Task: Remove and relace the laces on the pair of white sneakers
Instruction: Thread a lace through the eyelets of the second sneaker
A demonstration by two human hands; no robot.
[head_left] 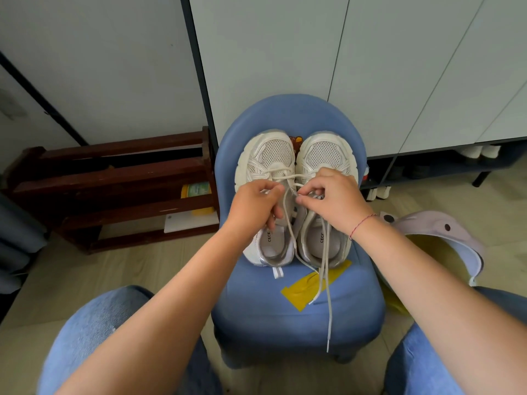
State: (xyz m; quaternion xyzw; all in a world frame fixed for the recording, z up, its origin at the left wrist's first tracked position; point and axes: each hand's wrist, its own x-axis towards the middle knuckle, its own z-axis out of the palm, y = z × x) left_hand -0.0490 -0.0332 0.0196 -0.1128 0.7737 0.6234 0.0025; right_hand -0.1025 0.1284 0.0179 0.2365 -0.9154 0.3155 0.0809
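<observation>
Past denim knees (94, 332), left hand (253, 203) and right hand (330, 195) each pinch the lace (288, 177) of the left sneaker (268, 155), seemingly unthreading; next, draw it clear of its eyelets.

Sneakers (271, 155) sit paired on the chair (285, 317); rack (114, 172) left, seemingly cabinets (271, 52) behind.

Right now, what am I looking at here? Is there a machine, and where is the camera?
No machine: these are a person's two bare hands, seen from one camera worn on the head, looking down. A pair of white sneakers sits on a small blue chair with yellow tape on its seat. The left hand and the right hand each pinch a white lace above the shoes. Other lace ends hang loose over the chair's front.
</observation>
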